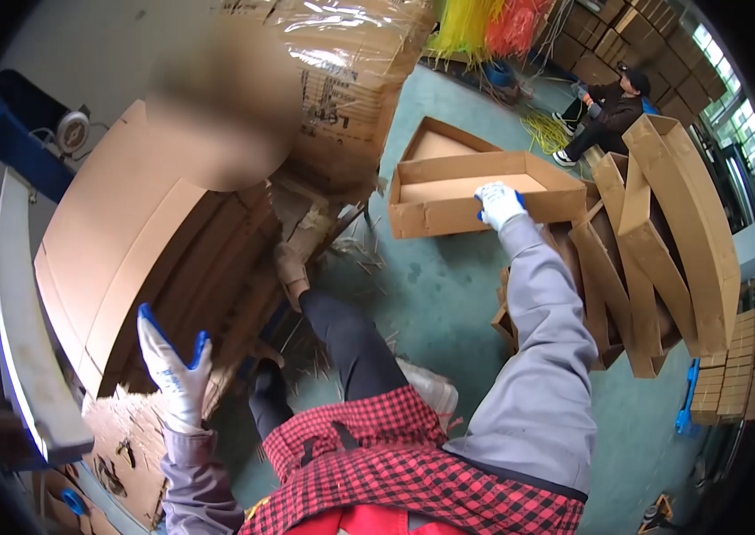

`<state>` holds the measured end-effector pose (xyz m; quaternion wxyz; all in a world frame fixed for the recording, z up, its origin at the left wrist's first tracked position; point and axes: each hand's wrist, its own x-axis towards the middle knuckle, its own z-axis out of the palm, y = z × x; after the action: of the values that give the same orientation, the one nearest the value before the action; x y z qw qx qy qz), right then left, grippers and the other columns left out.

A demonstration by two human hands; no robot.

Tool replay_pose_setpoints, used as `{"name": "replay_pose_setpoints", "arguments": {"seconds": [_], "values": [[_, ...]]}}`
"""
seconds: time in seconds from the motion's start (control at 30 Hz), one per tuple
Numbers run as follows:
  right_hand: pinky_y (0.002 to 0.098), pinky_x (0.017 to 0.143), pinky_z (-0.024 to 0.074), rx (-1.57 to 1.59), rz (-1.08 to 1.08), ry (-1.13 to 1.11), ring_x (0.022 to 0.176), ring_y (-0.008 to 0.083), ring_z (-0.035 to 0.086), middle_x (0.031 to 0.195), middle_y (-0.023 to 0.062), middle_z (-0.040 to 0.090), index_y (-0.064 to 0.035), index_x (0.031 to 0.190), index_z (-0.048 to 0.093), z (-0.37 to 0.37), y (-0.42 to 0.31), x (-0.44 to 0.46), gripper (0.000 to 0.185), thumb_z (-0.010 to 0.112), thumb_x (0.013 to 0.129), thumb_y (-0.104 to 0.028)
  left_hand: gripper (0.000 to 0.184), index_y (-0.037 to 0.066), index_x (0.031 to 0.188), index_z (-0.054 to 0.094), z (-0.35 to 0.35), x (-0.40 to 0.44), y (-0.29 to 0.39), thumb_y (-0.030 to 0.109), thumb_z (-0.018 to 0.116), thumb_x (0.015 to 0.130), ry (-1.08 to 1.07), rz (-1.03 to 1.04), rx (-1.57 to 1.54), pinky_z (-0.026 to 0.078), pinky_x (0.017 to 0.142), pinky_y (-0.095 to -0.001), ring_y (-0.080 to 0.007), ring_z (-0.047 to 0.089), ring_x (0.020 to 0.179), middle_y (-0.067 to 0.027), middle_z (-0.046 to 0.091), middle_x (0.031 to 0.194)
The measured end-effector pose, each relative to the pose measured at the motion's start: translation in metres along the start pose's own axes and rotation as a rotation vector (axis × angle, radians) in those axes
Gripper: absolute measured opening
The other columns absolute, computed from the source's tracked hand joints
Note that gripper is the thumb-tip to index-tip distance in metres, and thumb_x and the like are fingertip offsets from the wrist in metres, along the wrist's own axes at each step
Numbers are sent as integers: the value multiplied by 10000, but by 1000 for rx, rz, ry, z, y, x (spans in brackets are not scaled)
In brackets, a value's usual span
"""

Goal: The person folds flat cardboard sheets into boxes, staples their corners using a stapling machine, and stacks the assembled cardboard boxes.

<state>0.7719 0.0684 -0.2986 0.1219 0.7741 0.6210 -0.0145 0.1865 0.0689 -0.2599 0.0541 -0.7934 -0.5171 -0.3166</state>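
Observation:
My right hand (500, 205), in a white glove with blue on it, is stretched out and closed on the near rim of an open, shallow cardboard box (449, 219). Another open cardboard box (431, 129) shows just behind it. My left hand (177, 370), gloved the same way, is raised with thumb and fingers apart and holds nothing. Closest to it is a stack of flat cardboard sheets (119, 241), whose lower layers lie in shadow.
Nested cardboard boxes (645, 241) lean in a stack at the right. A plastic-wrapped carton (342, 107) stands ahead. Scraps litter the floor (431, 312) by my legs. Another person (614, 107) sits at the back right near yellow strapping (545, 134).

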Motion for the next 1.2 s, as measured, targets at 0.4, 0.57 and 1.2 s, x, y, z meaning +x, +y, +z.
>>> {"name": "replay_pose_setpoints", "arguments": {"seconds": [0.4, 0.57, 1.2], "values": [[428, 731, 544, -82, 353, -14, 934, 292, 636, 983, 152, 688, -79, 987, 699, 127, 15, 121, 208, 516, 899, -127, 881, 31, 1502, 222, 110, 72, -84, 338, 678, 814, 57, 5, 506, 283, 1132, -437, -355, 322, 1390, -190, 301, 1517], [412, 700, 549, -128, 405, 57, 893, 271, 630, 972, 136, 678, -92, 983, 674, 153, 35, 165, 188, 502, 917, -130, 856, 40, 1502, 233, 141, 79, -80, 357, 656, 829, 64, 22, 707, 253, 1148, -454, -360, 326, 1386, -187, 312, 1511], [391, 731, 547, -43, 576, 322, 893, 290, 621, 953, 149, 636, -53, 1038, 588, 161, 53, 299, 211, 571, 868, -178, 843, 58, 1475, 305, 169, 80, -90, 320, 716, 787, 226, 96, 830, 290, 1127, -481, -376, 416, 1312, -178, 406, 1446]]}}
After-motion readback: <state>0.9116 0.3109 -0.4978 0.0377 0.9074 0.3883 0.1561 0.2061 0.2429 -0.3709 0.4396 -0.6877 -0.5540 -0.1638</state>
